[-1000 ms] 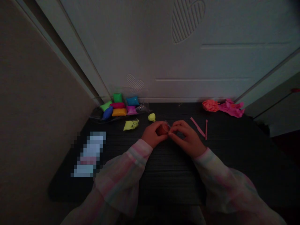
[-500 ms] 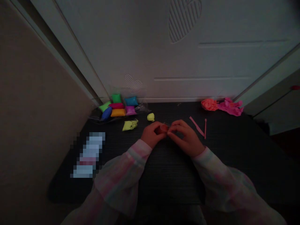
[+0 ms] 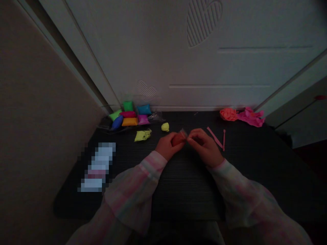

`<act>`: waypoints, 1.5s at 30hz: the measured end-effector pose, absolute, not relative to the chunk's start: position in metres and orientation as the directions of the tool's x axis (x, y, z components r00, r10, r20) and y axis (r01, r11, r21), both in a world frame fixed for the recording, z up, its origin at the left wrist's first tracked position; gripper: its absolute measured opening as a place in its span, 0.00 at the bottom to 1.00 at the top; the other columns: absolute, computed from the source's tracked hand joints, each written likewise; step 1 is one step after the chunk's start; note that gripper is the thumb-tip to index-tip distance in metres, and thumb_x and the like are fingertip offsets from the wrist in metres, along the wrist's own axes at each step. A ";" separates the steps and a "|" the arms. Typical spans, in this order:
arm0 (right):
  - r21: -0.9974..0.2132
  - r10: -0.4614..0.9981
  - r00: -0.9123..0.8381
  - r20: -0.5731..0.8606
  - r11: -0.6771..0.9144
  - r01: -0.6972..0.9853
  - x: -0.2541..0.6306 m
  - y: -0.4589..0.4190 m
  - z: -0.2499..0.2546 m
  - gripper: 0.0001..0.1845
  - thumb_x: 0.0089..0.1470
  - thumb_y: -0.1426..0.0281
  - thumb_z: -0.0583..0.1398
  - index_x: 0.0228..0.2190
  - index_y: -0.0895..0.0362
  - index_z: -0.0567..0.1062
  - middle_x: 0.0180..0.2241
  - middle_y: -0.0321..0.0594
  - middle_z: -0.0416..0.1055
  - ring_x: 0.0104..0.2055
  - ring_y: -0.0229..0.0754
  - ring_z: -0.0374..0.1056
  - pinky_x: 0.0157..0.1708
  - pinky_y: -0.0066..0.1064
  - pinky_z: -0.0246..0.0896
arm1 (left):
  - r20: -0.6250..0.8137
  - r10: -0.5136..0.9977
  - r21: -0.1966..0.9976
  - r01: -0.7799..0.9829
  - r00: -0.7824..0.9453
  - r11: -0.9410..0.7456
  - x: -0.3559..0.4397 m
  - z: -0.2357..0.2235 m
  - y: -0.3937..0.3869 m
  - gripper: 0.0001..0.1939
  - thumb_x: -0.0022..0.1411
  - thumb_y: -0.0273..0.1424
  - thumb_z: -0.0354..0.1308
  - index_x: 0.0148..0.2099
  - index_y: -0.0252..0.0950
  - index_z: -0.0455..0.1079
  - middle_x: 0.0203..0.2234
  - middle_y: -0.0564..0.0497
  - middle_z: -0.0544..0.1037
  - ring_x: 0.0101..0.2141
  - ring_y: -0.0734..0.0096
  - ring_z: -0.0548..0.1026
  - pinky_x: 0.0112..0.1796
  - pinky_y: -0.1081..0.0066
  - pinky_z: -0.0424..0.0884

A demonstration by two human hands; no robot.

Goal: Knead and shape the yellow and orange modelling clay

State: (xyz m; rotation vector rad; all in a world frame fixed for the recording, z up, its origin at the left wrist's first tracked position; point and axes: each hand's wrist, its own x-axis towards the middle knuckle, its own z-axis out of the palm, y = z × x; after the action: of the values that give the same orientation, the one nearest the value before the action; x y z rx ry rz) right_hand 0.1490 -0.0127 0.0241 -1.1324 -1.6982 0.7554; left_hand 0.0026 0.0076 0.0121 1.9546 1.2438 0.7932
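My left hand is closed around a small red clay packet, whose clear plastic end sticks up past the fingers. Thumb and index finger of my right hand pinch together at the right edge of that packet's wrapper. Whatever lies between those fingertips is too small and dark to make out. Behind my left hand is a yellow clay lump, and a yellow packet lies farther left. Two pink modelling tools, a flat knife and a thin stick, rest just beyond my right hand.
Several coloured clay packets lie in clear plastic at the back left. A blurred-out bright rectangle is on the left of the black table. Crumpled orange and pink material sit back right, before a white door.
The red packet has tipped in my left hand, so its clear end now points up. My right fingertips have shifted slightly up and right, with the fingers curled in more.
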 end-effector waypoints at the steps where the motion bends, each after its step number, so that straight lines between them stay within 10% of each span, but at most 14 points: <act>1: -0.857 0.922 -0.150 0.356 0.387 0.340 0.149 -0.012 0.024 0.03 0.44 0.69 0.53 0.24 0.55 0.65 0.29 0.37 0.58 0.33 0.37 0.57 0.32 0.29 0.54 | 0.132 0.926 0.804 0.508 0.353 -0.308 0.003 0.012 0.008 0.17 0.44 0.39 0.51 0.35 0.34 0.63 0.25 0.54 0.68 0.25 0.75 0.65 0.27 0.74 0.60; 15: -0.947 0.949 -0.171 0.266 0.291 0.138 0.153 -0.010 0.024 0.06 0.43 0.66 0.53 0.26 0.55 0.65 0.30 0.36 0.59 0.34 0.36 0.58 0.36 0.31 0.54 | -0.085 0.842 0.981 -0.105 0.532 0.166 0.000 0.005 0.015 0.18 0.42 0.36 0.55 0.37 0.33 0.66 0.33 0.49 0.71 0.32 0.71 0.68 0.34 0.71 0.62; 33: -0.979 0.989 -0.044 0.144 0.149 0.137 0.145 -0.009 0.015 0.09 0.42 0.68 0.55 0.29 0.56 0.68 0.31 0.37 0.67 0.34 0.37 0.63 0.38 0.33 0.57 | 0.151 0.923 0.981 0.059 0.354 -0.184 0.005 0.004 0.010 0.23 0.41 0.31 0.56 0.43 0.33 0.60 0.40 0.46 0.67 0.41 0.69 0.65 0.42 0.67 0.59; 45: -0.973 0.971 -0.184 0.155 0.183 0.143 0.141 -0.015 0.022 0.10 0.43 0.69 0.54 0.32 0.55 0.69 0.32 0.36 0.68 0.36 0.37 0.63 0.38 0.31 0.57 | 0.341 0.891 0.793 0.417 0.301 -0.444 0.006 0.010 -0.001 0.09 0.44 0.28 0.52 0.32 0.35 0.61 0.23 0.55 0.66 0.25 0.78 0.65 0.28 0.76 0.62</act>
State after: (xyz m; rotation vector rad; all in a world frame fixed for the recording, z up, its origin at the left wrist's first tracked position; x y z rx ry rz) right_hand 0.1412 -0.0154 0.0225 -1.1073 -1.5310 1.1231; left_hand 0.0060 -0.0009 0.0104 1.9940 1.1591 1.0622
